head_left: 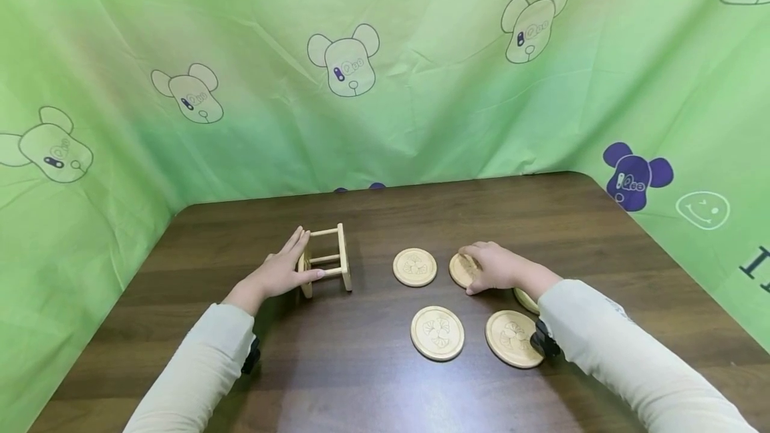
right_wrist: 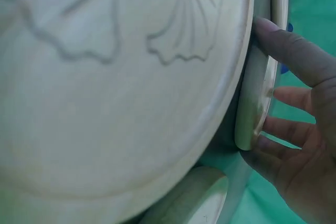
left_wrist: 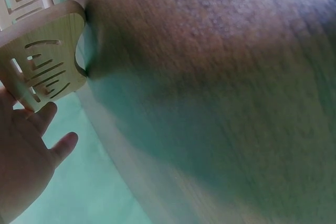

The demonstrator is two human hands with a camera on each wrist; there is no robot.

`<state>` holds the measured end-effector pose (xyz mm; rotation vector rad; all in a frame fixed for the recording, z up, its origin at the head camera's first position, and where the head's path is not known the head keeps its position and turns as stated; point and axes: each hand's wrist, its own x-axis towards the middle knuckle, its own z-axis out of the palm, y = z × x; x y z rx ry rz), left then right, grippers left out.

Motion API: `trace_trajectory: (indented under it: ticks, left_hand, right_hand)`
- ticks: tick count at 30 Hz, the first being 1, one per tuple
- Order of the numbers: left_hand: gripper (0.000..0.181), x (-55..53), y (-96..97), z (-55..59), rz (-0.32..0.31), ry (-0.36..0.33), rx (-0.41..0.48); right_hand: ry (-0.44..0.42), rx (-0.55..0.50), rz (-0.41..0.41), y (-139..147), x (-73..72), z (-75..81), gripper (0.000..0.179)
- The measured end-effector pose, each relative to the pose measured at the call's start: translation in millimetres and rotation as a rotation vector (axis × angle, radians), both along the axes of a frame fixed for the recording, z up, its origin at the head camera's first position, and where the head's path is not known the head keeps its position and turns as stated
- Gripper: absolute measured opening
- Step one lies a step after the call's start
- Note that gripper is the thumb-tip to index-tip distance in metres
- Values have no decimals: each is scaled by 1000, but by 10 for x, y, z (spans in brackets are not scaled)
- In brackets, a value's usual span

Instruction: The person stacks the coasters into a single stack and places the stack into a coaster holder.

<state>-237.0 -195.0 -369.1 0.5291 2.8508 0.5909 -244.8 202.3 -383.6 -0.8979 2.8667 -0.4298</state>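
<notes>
My left hand (head_left: pixel 278 274) holds a small light-wood rack (head_left: pixel 344 256) with rods between its end panels. In the left wrist view, fingers of the left hand (left_wrist: pixel 26 150) touch the slotted end panel (left_wrist: pixel 50 59), and two fingertips extend below it. My right hand (head_left: pixel 496 267) grips a round wooden coaster (head_left: pixel 462 271), thumb at its near edge and fingers at the far one. In the right wrist view, that coaster (right_wrist: pixel 257 98) lies between the thumb and fingers of the right hand (right_wrist: pixel 310 166), partly hidden behind a larger-looking engraved coaster (right_wrist: pixel 131 103).
Several more engraved coasters lie flat: one coaster (head_left: pixel 415 267) left of the right hand, a nearer coaster (head_left: pixel 438 333), another coaster (head_left: pixel 511 339) by the right wrist, and a coaster (head_left: pixel 526 301) partly under that forearm. Green printed cloth (head_left: pixel 421 119) surrounds the brown table (head_left: pixel 361 366).
</notes>
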Motion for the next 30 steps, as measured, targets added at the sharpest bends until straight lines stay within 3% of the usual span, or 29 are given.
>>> trace_trajectory:
  ticks: [7, 14, 19, 30]
  left_hand:
    - [93, 9, 1, 15, 3, -4, 10]
    - [93, 34, -8, 23, 1, -3, 21]
    - [92, 15, -9, 0, -2, 5, 19]
    - [92, 2, -7, -37, 0, -3, 31]
  right_hand:
    - [-3, -16, -8, 9, 26, 1, 69]
    - [-68, -49, -41, 60, 38, 64, 70]
    - [-50, -65, -35, 139, 43, 86, 67]
    - [-90, -90, -75, 374, 198, 155, 66]
